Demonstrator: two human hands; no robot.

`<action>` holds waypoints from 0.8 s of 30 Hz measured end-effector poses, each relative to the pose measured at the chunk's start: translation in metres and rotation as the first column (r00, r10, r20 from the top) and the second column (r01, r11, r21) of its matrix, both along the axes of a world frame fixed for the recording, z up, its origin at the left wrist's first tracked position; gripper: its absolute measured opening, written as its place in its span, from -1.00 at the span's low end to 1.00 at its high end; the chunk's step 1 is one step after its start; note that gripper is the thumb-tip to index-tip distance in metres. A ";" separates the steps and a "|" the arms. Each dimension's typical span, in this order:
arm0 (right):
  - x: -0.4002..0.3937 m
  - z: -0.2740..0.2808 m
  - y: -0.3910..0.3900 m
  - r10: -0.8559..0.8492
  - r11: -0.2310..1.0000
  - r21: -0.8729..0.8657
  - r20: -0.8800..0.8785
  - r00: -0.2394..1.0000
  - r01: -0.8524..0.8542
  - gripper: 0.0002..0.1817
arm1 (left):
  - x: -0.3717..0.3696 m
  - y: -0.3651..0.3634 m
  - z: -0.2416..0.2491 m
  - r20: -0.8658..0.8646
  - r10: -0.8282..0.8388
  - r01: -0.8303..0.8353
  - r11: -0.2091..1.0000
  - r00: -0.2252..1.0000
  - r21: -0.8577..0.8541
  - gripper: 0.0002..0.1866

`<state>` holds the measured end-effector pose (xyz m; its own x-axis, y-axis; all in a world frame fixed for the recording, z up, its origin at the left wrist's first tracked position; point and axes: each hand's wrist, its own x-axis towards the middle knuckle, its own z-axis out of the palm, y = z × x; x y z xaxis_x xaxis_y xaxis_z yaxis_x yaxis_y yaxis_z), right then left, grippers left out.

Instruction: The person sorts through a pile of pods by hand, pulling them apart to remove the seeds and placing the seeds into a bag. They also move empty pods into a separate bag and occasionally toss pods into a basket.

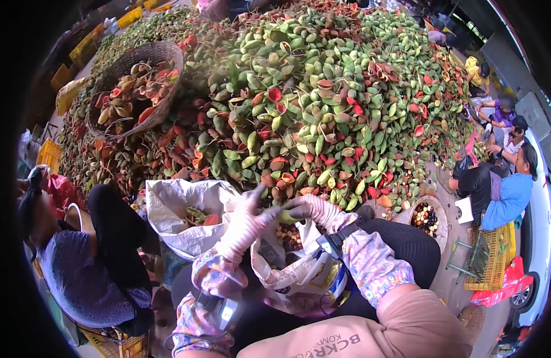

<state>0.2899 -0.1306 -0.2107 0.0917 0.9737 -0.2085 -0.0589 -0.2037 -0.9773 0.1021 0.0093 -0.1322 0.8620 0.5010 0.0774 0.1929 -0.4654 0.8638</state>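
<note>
My left hand (249,210), in a pale glove with dark fingertips, is closed on a green pod (285,217). From the right, my right hand (305,209) grips the same pod, fingers pressed together. Both hands are over an open white sack (269,265) between my legs, with red, dark and cream seeds (289,237) inside. Left of it, another white sack (186,238) holds a few opened husks (198,216). Beyond my hands rises a large heap of green and red pods (299,95).
A wicker basket (175,89) of husks rests on the heap. At right are a container of seeds (445,224), a yellow crate (496,262) and a green stool (471,256). One person (84,274) sits close on the left; several others sit along the right side.
</note>
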 end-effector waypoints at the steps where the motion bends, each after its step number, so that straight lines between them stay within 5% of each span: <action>1: -0.004 0.011 -0.002 -0.004 1.000 -0.010 -0.058 0.998 0.004 -0.58 | -0.002 -0.006 0.005 -0.158 -0.111 0.108 0.994 0.981 -0.033 -0.33; 2: -0.007 0.020 -0.004 -0.011 1.000 -0.020 -0.113 0.993 0.008 -0.57 | 0.001 -0.016 0.005 -0.022 -0.203 0.186 0.932 0.979 -0.312 -0.36; 3: -0.016 0.040 -0.010 -0.080 0.997 -0.022 -0.190 0.978 0.077 -0.59 | -0.005 -0.021 0.008 -0.130 -0.315 0.219 0.852 0.940 -0.476 -0.38; 4: -0.023 0.035 -0.011 -0.207 0.974 0.072 -0.081 0.975 0.213 -0.52 | -0.009 -0.027 0.011 -0.212 -0.435 0.218 0.746 0.875 -0.629 -0.39; 6: -0.046 0.048 -0.027 -0.421 0.902 -0.160 -0.535 0.732 0.401 -0.40 | -0.014 -0.045 -0.009 -0.132 -0.429 0.278 0.760 0.894 -0.587 -0.42; 8: -0.059 0.039 -0.038 -0.384 0.903 -0.095 -0.615 0.689 0.419 -0.34 | -0.021 -0.059 -0.016 -0.012 -0.376 0.276 0.702 0.926 -0.656 -0.41; 11: -0.080 0.054 -0.055 -0.321 0.922 0.075 -0.397 0.860 0.379 -0.38 | -0.029 -0.075 -0.003 0.030 -0.360 0.254 0.595 0.933 -0.763 -0.35; 12: -0.089 0.061 -0.056 -0.325 0.923 0.056 -0.415 0.850 0.380 -0.39 | -0.030 -0.078 -0.005 0.031 -0.360 0.256 0.599 0.932 -0.758 -0.35; 13: -0.093 0.058 -0.057 -0.391 0.899 0.075 -0.309 0.867 0.432 -0.41 | -0.029 -0.081 -0.010 -0.075 -0.351 0.274 0.832 0.933 -0.482 -0.33; 14: -0.097 0.058 -0.055 -0.455 0.871 0.101 -0.202 0.867 0.481 -0.43 | -0.027 -0.085 -0.009 -0.171 -0.304 0.282 0.949 0.937 -0.140 -0.30; 15: -0.101 0.057 -0.052 -0.515 0.845 0.066 -0.167 0.841 0.531 -0.45 | -0.026 -0.090 -0.009 -0.222 -0.256 0.253 0.967 0.941 -0.039 -0.30; 18: -0.109 0.101 -0.063 -0.464 0.880 -0.076 -0.345 0.816 0.469 -0.45 | -0.034 -0.105 0.018 -0.258 -0.157 0.172 0.984 0.953 0.035 -0.35; 20: -0.109 0.101 -0.062 -0.492 0.862 0.011 -0.224 0.841 0.507 -0.41 | -0.034 -0.110 0.015 -0.128 -0.113 0.126 0.988 0.985 0.093 -0.35; 22: -0.101 0.066 -0.051 -0.590 0.788 0.218 0.003 0.808 0.575 -0.40 | -0.033 -0.112 0.023 -0.048 -0.095 0.088 0.989 0.994 -0.122 -0.33; 24: -0.100 0.072 -0.049 -0.592 0.783 0.167 -0.093 0.801 0.599 -0.37 | -0.028 -0.114 0.022 0.043 -0.086 0.093 0.974 0.995 -0.208 -0.32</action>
